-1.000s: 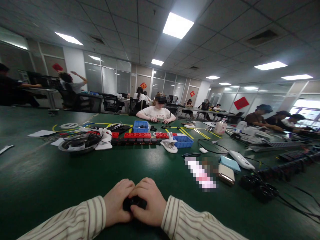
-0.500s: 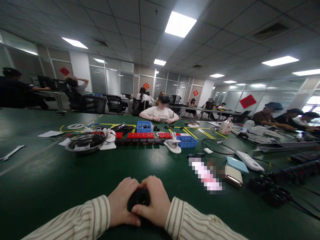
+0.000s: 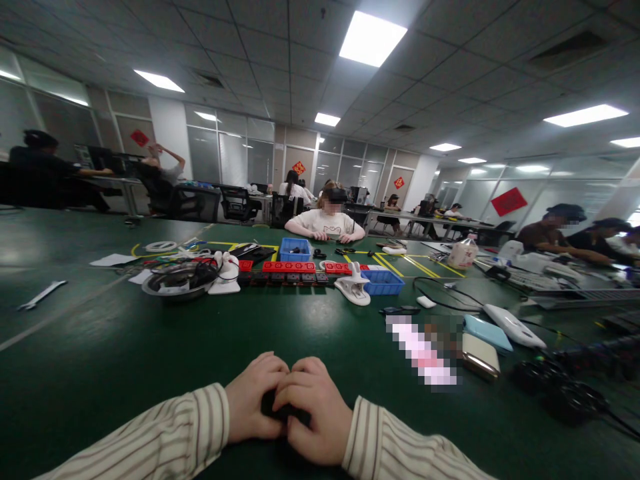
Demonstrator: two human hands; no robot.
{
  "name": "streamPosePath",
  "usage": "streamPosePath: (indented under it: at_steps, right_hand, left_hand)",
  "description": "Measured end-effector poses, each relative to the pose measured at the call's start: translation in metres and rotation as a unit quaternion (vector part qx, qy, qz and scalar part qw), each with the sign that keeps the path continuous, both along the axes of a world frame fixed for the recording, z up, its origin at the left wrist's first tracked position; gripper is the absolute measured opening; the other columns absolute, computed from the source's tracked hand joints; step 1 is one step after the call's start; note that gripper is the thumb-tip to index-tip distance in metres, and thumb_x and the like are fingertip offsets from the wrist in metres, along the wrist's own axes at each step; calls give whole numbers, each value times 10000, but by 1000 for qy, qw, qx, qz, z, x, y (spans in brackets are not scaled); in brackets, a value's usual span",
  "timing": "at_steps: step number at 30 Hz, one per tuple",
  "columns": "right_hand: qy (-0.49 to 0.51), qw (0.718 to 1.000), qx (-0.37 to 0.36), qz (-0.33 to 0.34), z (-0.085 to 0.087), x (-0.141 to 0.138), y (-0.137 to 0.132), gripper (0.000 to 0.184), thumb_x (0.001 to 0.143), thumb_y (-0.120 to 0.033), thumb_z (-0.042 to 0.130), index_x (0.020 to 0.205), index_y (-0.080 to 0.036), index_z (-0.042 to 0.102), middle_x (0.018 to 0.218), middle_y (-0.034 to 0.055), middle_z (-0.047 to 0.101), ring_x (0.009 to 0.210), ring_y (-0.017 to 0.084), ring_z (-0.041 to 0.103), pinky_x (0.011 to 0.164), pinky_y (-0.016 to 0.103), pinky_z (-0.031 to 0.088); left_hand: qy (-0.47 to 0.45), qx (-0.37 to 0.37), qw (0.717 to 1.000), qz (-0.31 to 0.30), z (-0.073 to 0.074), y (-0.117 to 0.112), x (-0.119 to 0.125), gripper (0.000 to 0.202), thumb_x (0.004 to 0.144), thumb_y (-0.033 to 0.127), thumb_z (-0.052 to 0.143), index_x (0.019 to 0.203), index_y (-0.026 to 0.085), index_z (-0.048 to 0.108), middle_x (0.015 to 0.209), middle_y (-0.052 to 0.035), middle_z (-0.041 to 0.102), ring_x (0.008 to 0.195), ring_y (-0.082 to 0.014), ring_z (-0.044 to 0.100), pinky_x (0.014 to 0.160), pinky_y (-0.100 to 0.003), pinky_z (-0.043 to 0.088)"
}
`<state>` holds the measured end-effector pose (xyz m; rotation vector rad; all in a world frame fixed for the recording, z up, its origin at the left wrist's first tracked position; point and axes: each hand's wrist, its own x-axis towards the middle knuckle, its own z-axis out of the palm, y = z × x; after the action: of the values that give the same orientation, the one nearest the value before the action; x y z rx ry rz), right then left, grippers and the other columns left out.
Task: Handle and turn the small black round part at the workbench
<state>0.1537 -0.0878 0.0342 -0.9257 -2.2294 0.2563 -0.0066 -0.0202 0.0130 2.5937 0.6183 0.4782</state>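
Note:
Both of my hands are together low in the middle of the head view, above the green table [image 3: 200,347]. My left hand [image 3: 254,400] is curled around the left side of a small black round object [image 3: 299,413]. From the other side my right hand [image 3: 320,412] wraps over it, fingers bent across the top and touching the left hand. Fingers cover most of the black object, and its exact kind cannot be made out. Striped cuffs show at both wrists.
Beyond my hands lie a red and black strip [image 3: 290,268], blue bins [image 3: 384,283], a white clamp [image 3: 354,288] and a metal bowl [image 3: 175,291] of cables. A wrench [image 3: 43,295] is left; power banks [image 3: 481,355] and black cables are right. A person [image 3: 327,217] sits opposite.
My right fingers have moved over the top of the black object, hiding its ring-like face that showed before. The whole scene has shifted slightly rightward in view.

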Motion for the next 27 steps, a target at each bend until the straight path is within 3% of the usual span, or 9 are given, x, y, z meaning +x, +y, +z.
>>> streamPosePath:
  at_steps: [3,6,9,13,19,23,25,27]
  right_hand:
    - [13,1000,16,20,6,0,-2,264,602,-178,416,816,-227,562,911,0,636,894,196,486,813,362,339]
    - [43,998,21,-42,8,1,-3,227,701,-258,442,892,-202,551,915,36,605,861,201,479,803,378,337]
    - [64,991,0,-119,3,1,-2,242,754,-385,479,879,-182,519,834,37,552,794,195,467,760,371,340]
    - [31,983,-36,-178,-4,-1,0,312,707,-459,594,795,-181,482,776,10,495,734,177,434,698,340,339]
    - [-32,979,-58,-192,-1,-5,1,272,634,-315,716,706,-177,494,751,-1,487,768,179,438,706,323,338]
    - [2,991,-47,-125,-1,-3,1,169,649,-254,663,741,-185,539,757,7,532,780,179,456,720,326,357]
    - [23,996,-36,-80,-1,-2,1,111,666,-220,580,772,-190,564,780,18,562,789,180,467,734,330,369]
    - [36,998,-22,-37,-2,-1,1,167,645,-174,484,781,-198,578,794,23,594,802,183,479,748,336,375]
  left_hand:
    - [-3,8,1000,15,-3,0,-1,444,528,336,737,919,224,560,919,-6,526,900,-230,501,1010,-504,215]
    - [-7,22,999,37,-5,1,-2,682,466,462,773,1039,205,509,994,-38,514,957,-264,477,1008,-533,213]
    - [-12,29,998,50,-5,2,-4,735,479,565,743,1057,187,492,1016,-55,511,979,-276,473,1015,-562,178]
    - [-11,50,997,55,-4,-1,-3,700,474,668,697,939,172,531,909,-39,518,888,-249,502,1011,-561,182]
    - [10,50,997,55,-2,-3,2,415,527,466,755,752,168,575,781,-17,524,772,-213,502,901,-461,346]
    - [8,22,999,28,3,-3,1,275,542,320,720,705,167,560,778,-12,515,758,-198,491,739,-345,415]
    - [7,7,1000,14,4,-3,0,254,531,272,709,720,170,574,803,-11,512,777,-199,493,728,-325,413]
    - [8,0,1000,-5,5,-2,0,231,536,239,699,731,179,592,833,-9,509,812,-203,495,753,-319,410]
